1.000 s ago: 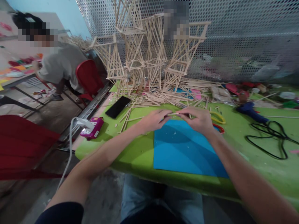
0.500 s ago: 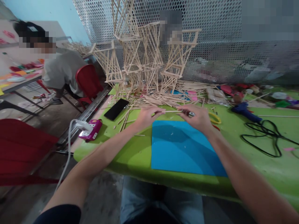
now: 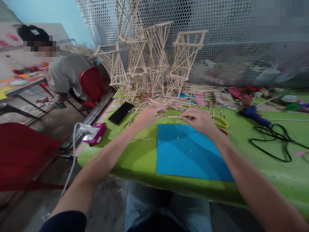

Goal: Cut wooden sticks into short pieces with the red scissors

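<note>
My right hand (image 3: pixel 201 120) is closed in a pinch on one end of a thin wooden stick (image 3: pixel 173 117), held just above the far edge of a blue sheet (image 3: pixel 190 151) on the green table (image 3: pixel 140 158). My left hand (image 3: pixel 150 114) is off the stick, with its fingers stretched out toward the loose pile of sticks (image 3: pixel 185 96). Behind the pile stand several tall frames built from sticks (image 3: pixel 154 58), leaning against a perforated metal screen.
A black phone (image 3: pixel 120 112) and a pink power strip (image 3: pixel 95 133) with a white cable lie at the table's left. Yellow handles (image 3: pixel 220 121), a blue glue gun (image 3: pixel 256 116) and a black cord (image 3: pixel 275 141) lie to the right. A person in grey (image 3: pixel 65 74) sits far left on a red chair (image 3: pixel 91 82).
Both hands held the stick between them before. My left hand has let go and moved up toward the stick pile, while the right hand keeps the stick.
</note>
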Motion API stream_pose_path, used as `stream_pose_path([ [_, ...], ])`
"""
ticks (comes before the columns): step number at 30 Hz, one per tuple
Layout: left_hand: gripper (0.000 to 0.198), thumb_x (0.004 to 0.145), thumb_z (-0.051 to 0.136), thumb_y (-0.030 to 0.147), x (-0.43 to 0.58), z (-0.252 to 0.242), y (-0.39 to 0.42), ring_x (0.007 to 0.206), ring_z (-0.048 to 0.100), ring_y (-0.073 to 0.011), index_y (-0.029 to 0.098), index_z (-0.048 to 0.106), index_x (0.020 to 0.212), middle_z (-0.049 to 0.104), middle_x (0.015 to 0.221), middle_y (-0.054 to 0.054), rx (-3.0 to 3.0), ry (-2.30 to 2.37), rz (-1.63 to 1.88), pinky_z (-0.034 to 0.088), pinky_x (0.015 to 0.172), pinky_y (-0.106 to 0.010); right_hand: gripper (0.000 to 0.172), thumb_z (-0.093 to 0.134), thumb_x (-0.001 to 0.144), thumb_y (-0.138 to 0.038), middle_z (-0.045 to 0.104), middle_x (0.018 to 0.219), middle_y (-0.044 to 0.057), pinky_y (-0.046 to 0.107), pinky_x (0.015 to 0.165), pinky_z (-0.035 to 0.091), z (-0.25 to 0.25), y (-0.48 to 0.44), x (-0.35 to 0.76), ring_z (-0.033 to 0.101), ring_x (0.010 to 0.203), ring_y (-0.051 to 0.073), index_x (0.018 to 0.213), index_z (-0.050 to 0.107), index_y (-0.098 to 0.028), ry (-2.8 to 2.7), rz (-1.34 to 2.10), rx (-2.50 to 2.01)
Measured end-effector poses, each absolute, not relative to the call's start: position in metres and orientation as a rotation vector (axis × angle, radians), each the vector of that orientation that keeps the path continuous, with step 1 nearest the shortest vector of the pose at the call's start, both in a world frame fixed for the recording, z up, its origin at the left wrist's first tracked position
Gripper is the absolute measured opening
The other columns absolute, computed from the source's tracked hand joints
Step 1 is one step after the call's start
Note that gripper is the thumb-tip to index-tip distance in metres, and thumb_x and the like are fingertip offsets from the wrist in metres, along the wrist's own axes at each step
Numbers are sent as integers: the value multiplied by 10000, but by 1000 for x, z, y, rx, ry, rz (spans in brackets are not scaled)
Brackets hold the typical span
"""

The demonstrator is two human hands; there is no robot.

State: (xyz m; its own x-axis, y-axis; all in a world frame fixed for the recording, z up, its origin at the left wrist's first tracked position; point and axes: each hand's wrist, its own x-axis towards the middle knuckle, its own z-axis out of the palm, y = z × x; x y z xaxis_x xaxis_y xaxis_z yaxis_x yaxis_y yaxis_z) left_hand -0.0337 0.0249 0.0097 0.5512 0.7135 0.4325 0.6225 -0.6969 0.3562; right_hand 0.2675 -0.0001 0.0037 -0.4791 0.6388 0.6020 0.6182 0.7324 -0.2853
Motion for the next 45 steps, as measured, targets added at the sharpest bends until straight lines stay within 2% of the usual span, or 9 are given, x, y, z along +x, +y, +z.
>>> stream_pose_path([
  [5, 232, 1046, 595, 326, -67, 13, 45, 1117, 704, -281, 237, 778, 1158, 780, 1191, -93, 2584, 1674, 660, 572, 978, -427, 194, 708, 1001, -418, 822, 1005, 42, 445, 929, 554, 0, 7, 274, 733, 961, 255, 990, 850, -286, -2315, 115, -893],
  [8, 230, 1037, 590, 309, -81, 6, 55, 1233, 659, -308, 228, 771, 1155, 759, 1254, -109, 2589, 1807, 545, 541, 1054, -463, 199, 708, 1001, -418, 807, 1011, 49, 435, 908, 553, -3, 9, 272, 722, 957, 246, 990, 851, -281, -2352, 165, -880],
  [16, 499, 1072, 507, 328, -75, -15, 67, 1469, 514, -345, 163, 547, 1540, 531, 1629, -156, 2665, 1673, 376, 413, 1224, -528, 239, 681, 1008, -444, 792, 1020, 64, 396, 856, 566, -8, 10, 265, 726, 919, 225, 1004, 857, -282, -2407, 268, -887],
  [23, 506, 1097, 425, 352, -63, -20, 69, 1547, 433, -301, 207, 524, 1572, 488, 1675, -105, 2777, 1460, 403, 314, 1299, -534, 229, 682, 1005, -437, 796, 1047, 57, 385, 849, 565, -6, 8, 263, 738, 911, 221, 1014, 858, -290, -2428, 316, -950],
  [27, 544, 1087, 438, 438, -60, -21, 69, 1593, 357, -327, 166, 568, 1539, 426, 1716, -119, 2832, 1376, 264, 227, 1336, -549, 227, 684, 1006, -439, 797, 1061, 53, 380, 852, 562, -6, 6, 260, 745, 917, 222, 1020, 854, -290, -2429, 344, -966],
  [32, 600, 1110, 327, 440, -61, -27, 73, 1626, 302, -284, 175, 466, 1629, 388, 1741, -101, 2780, 1349, 161, 177, 1355, -506, 231, 680, 1005, -441, 809, 1038, 51, 367, 832, 569, -6, 5, 259, 752, 899, 223, 1010, 858, -294, -2431, 350, -956],
  [35, 617, 1101, 355, 454, -60, -26, 72, 1627, 298, -291, 176, 440, 1646, 392, 1738, -102, 2800, 1343, 181, 143, 1360, -505, 236, 674, 1006, -444, 814, 1036, 48, 375, 823, 570, -6, 6, 260, 751, 900, 228, 1009, 856, -294, -2414, 306, -974],
  [41, 538, 1086, 448, 374, -57, -11, 63, 1572, 389, -333, 194, 527, 1587, 462, 1682, -139, 2806, 1380, 454, 177, 1343, -578, 233, 695, 991, -446, 816, 1024, 63, 395, 807, 575, -4, 5, 260, 744, 908, 243, 991, 849, -271, -2211, 246, -1058],
  [45, 393, 1088, 479, 323, -51, -1, 55, 1412, 583, -271, 211, 702, 1391, 633, 1504, -125, 2591, 1257, 987, 411, 1256, -483, 252, 757, 932, -468, 815, 962, 71, 369, 731, 572, -5, 3, 254, 727, 810, 224, 947, 847, -233, -1849, 396, -1132],
])
